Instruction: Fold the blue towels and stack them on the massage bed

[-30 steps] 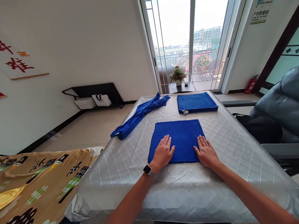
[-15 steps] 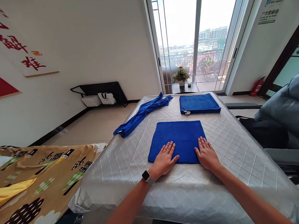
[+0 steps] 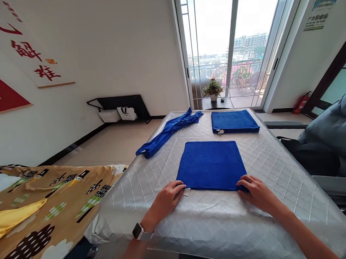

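From where I stand, the person's left grip is pinched on the near left corner of a flat blue towel, thumb and fingertips together at the edge. The right grip is closed on the near right corner, with a bit of the fabric bunched under the curled fingers. So the towel lies between the two grips and stretches away beyond them, flat on the silver quilted worktop. A small white tag pokes out from its near edge, just beside the left fingertips.

Past the right grip, beyond the towel's far edge, sits a neat stack of blue towels with a label of its own. Past the left grip, further off, a crumpled blue cloth stretches along the worktop's left edge. A watch sits on the wrist behind the left grip, and well to that grip's left spreads a patterned tan blanket.
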Demonstrator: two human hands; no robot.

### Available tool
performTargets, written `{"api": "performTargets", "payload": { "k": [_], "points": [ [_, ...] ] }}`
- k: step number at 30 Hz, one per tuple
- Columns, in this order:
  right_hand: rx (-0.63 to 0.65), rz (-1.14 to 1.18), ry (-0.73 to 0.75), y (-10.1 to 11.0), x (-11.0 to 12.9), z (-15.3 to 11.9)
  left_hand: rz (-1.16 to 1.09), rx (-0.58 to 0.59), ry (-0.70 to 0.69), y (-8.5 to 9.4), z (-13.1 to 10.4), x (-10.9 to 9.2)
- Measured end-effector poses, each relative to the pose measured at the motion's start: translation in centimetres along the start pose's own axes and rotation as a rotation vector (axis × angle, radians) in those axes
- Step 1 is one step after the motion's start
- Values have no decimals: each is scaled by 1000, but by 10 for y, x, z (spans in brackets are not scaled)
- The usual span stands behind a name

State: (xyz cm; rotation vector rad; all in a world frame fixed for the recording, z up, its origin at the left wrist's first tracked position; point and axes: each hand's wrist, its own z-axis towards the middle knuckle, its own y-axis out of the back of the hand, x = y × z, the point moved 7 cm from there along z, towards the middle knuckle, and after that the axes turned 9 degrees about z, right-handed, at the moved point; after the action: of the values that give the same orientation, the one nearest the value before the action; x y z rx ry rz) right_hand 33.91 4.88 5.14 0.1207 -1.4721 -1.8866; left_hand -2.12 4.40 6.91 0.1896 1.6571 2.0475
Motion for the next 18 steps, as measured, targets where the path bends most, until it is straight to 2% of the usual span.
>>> {"api": "performTargets", "payload": {
  "k": [4,12,15,18],
  "points": [
    [-21,-86,85,12,3,-16,-53,37,-3,5,9,5],
    [-79,-237,225,15,20,-14,-5,43,-102,9,16,3],
    [-78,-275,209,17,19,-10,19,45,-102,8,16,4],
    [-58,-347,133,26,14,0,8,37,-62,6,17,9]
  ]
}}
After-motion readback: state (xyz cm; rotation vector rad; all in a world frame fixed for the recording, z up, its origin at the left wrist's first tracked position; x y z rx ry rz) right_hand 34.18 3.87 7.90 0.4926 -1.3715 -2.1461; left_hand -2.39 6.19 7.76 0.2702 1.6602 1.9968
